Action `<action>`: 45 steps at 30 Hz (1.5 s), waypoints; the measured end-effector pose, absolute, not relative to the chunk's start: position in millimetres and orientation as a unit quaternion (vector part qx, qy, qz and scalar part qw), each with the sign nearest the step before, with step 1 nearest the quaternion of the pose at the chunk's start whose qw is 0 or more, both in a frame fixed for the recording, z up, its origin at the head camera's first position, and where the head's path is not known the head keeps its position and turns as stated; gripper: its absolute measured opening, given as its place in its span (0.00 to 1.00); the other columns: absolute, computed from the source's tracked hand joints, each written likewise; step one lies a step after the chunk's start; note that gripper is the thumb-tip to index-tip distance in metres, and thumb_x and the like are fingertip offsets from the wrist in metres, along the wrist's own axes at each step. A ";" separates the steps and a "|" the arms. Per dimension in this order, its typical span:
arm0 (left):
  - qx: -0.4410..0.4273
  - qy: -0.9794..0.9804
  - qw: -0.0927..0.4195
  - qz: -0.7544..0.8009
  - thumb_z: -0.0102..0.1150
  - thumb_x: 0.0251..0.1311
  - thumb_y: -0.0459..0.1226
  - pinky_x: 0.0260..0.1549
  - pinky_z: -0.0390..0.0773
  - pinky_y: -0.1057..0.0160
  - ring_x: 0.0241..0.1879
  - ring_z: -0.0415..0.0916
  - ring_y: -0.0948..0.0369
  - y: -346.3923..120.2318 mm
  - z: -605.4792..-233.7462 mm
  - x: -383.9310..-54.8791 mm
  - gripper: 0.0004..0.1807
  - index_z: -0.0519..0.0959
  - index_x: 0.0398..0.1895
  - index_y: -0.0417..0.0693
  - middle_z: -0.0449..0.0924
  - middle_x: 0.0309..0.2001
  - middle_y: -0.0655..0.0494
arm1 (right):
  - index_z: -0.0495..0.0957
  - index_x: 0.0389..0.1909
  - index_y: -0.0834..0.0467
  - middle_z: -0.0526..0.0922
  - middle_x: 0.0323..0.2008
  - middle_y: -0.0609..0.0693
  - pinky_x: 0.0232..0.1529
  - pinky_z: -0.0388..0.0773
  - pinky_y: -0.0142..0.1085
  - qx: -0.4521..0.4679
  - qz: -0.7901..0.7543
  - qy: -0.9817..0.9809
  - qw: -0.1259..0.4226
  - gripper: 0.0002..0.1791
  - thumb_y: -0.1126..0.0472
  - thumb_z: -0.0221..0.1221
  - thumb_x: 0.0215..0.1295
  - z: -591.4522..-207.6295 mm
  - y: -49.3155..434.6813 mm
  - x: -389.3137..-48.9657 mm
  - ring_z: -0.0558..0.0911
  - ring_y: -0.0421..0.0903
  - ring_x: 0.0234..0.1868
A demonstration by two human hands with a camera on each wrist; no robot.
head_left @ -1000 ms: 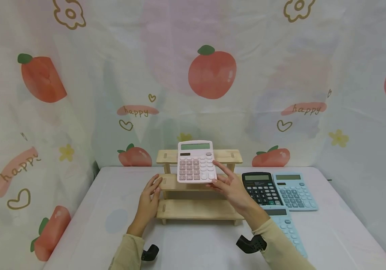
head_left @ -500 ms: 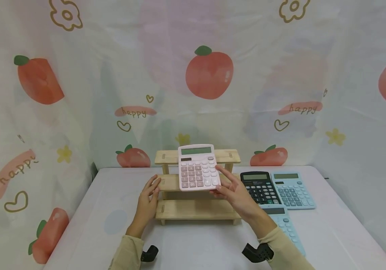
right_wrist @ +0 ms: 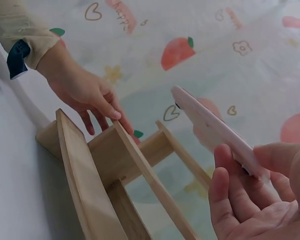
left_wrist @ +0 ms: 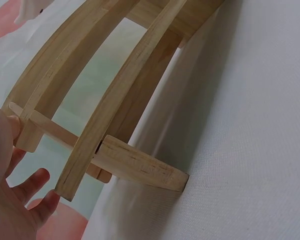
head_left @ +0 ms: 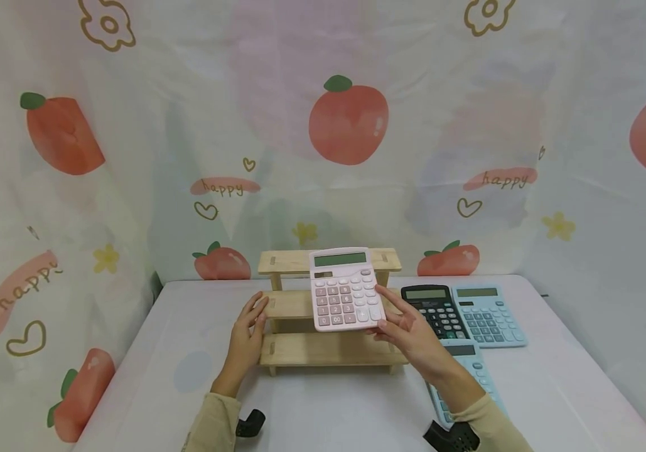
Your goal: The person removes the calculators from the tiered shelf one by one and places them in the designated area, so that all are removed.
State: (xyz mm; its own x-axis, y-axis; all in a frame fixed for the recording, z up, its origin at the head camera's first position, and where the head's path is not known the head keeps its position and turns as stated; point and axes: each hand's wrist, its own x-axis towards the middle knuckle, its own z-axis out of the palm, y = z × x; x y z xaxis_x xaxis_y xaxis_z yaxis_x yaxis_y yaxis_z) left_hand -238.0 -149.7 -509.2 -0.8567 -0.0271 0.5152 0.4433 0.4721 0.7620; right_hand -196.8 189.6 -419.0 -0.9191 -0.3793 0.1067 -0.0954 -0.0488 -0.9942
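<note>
My right hand [head_left: 413, 339] pinches the lower right corner of a pink calculator [head_left: 345, 295], thumb in front and fingers behind. The calculator is held face-on and slightly tilted before a three-tier wooden display rack [head_left: 334, 359]. In the right wrist view the calculator [right_wrist: 215, 127] appears from its thin edge, with my fingers around its lower end. My left hand [head_left: 245, 339] holds the left end of the rack's middle board. The left wrist view has its fingertips [left_wrist: 36, 182] against the ends of the wooden boards [left_wrist: 120, 95].
Right of the rack lie a black calculator [head_left: 436, 307], a light blue one [head_left: 489, 317] beside it, and another light blue one [head_left: 478, 370] nearer, partly under my right forearm. A white cloth [head_left: 187, 414] covers the table; a fruit-print curtain [head_left: 277, 94] hangs behind.
My right hand has drawn the pink calculator down, to the right and nearer, away from the top tier. My left hand stays at the rack's left end.
</note>
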 end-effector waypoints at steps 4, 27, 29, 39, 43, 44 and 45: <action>-0.128 -0.824 0.242 -0.496 0.50 0.74 0.32 0.51 0.79 0.41 0.68 0.72 0.42 -150.3 -509.6 -239.0 0.20 0.75 0.65 0.34 0.69 0.72 0.39 | 0.45 0.81 0.57 0.85 0.54 0.41 0.49 0.83 0.29 -0.182 -0.710 0.672 0.105 0.40 0.64 0.54 0.76 -421.5 195.5 -194.2 0.87 0.40 0.46; -0.123 -0.825 0.237 -0.499 0.50 0.75 0.33 0.51 0.79 0.46 0.71 0.68 0.42 -147.8 -507.7 -235.3 0.20 0.75 0.65 0.34 0.69 0.72 0.40 | 0.41 0.82 0.55 0.82 0.58 0.38 0.53 0.82 0.31 -0.141 -0.700 0.687 0.135 0.41 0.62 0.53 0.77 -437.5 239.1 -172.4 0.86 0.41 0.51; -0.123 -0.825 0.238 -0.498 0.50 0.75 0.33 0.51 0.78 0.46 0.71 0.68 0.42 -147.9 -507.7 -235.5 0.20 0.75 0.66 0.34 0.69 0.72 0.40 | 0.41 0.82 0.55 0.82 0.58 0.37 0.52 0.82 0.30 -0.141 -0.701 0.687 0.133 0.41 0.63 0.53 0.77 -438.5 243.3 -170.8 0.87 0.41 0.51; -0.120 -0.826 0.236 -0.499 0.50 0.75 0.33 0.52 0.79 0.44 0.71 0.67 0.42 -149.0 -509.5 -236.3 0.20 0.75 0.66 0.35 0.68 0.73 0.41 | 0.39 0.82 0.54 0.80 0.59 0.33 0.53 0.82 0.30 -0.123 -0.698 0.692 0.137 0.41 0.63 0.52 0.78 -441.4 260.8 -164.6 0.86 0.42 0.53; -0.121 -0.824 0.234 -0.502 0.50 0.75 0.33 0.52 0.78 0.44 0.71 0.67 0.42 -148.6 -508.3 -236.2 0.20 0.75 0.66 0.35 0.68 0.73 0.41 | 0.38 0.82 0.55 0.80 0.58 0.31 0.52 0.82 0.30 -0.124 -0.705 0.685 0.135 0.41 0.65 0.50 0.78 -444.5 269.5 -162.6 0.86 0.40 0.52; -0.121 -0.823 0.233 -0.503 0.50 0.75 0.34 0.52 0.78 0.44 0.72 0.67 0.42 -148.5 -508.0 -236.3 0.20 0.75 0.66 0.35 0.68 0.73 0.41 | 0.38 0.82 0.55 0.80 0.58 0.31 0.52 0.83 0.30 -0.123 -0.705 0.685 0.134 0.41 0.65 0.50 0.78 -445.2 271.6 -162.2 0.86 0.40 0.52; -0.121 -0.823 0.233 -0.504 0.50 0.75 0.34 0.52 0.78 0.43 0.72 0.67 0.42 -148.4 -507.6 -236.3 0.20 0.75 0.66 0.35 0.68 0.73 0.41 | 0.38 0.82 0.54 0.80 0.58 0.31 0.52 0.82 0.30 -0.121 -0.705 0.686 0.134 0.41 0.64 0.50 0.78 -445.8 273.7 -161.8 0.86 0.40 0.52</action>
